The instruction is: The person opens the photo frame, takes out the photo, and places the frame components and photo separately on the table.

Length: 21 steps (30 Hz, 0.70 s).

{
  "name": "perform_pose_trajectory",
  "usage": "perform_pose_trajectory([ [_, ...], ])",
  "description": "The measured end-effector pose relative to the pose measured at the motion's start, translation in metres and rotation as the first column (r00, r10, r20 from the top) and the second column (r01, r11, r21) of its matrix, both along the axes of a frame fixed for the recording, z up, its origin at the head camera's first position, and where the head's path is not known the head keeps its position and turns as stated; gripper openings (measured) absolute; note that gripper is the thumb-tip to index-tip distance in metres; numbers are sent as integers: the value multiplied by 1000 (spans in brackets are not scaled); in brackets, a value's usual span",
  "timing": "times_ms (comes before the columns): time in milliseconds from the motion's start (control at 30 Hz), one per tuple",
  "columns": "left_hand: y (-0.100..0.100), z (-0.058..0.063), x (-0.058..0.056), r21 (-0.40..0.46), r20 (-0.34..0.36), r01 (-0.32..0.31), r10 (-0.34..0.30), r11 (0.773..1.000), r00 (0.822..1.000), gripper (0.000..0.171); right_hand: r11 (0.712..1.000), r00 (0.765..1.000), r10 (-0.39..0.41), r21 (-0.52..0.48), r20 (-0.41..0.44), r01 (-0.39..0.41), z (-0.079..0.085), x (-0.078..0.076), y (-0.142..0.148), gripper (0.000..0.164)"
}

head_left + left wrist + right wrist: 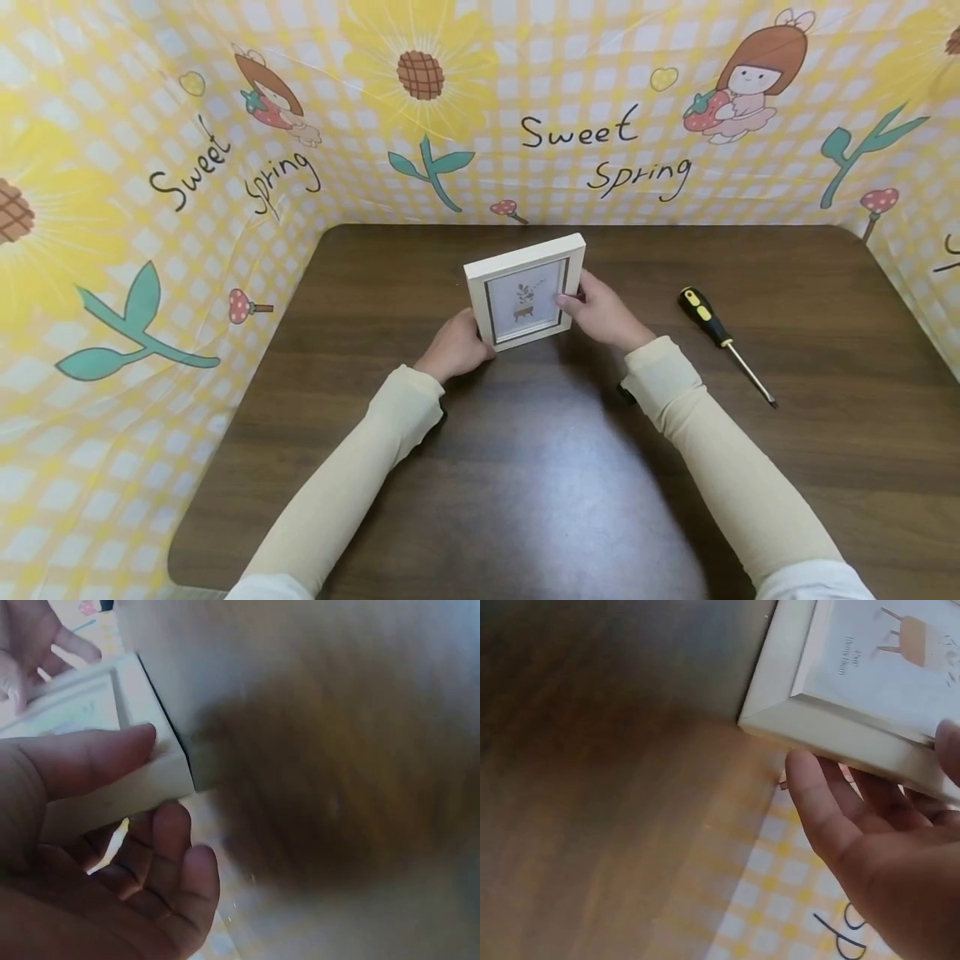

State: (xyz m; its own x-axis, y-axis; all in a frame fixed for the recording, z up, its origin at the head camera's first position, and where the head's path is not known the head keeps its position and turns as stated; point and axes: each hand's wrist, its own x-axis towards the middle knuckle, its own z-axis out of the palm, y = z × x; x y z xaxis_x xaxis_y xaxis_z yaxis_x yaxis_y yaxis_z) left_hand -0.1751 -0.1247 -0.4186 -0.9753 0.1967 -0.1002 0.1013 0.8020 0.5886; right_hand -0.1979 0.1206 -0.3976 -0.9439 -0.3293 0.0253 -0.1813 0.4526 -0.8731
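A cream picture frame (527,255) stands nearly upright, tilted slightly back, over the middle of the table, its printed potted plant facing me. My left hand (456,345) holds it at the lower left corner. In the left wrist view the thumb (97,757) lies across the front of the frame, with the fingers curled by its outer edge. On the other side my right hand (602,315) grips the right edge, thumb on the front. The right wrist view shows that hand's fingers (817,791) going behind the frame's edge, which hides their tips.
A screwdriver (723,343) with a black and yellow handle lies on the brown wooden table (360,283), right of my right hand. Yellow checked cloth (555,75) with flowers and lettering hangs behind the table and along its sides.
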Motion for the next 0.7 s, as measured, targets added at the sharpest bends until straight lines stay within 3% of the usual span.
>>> perform_pose_trajectory([
  [300, 1, 3, -8, -10, 59, -21, 21, 1000, 998, 32, 1000, 999, 18, -20, 37, -17, -11, 3, 2, 34],
  [533, 5, 6, -7, 12, 136, 45, -46, 999, 990, 22, 1000, 999, -16, 20, 38, 16, -7, 7, 8, 34],
  [700, 13, 6, -6, 62, 156, 68, -77, 996, 985, 35, 999, 997, -26, 30, 74, 24, -1, 8, 15, 39],
])
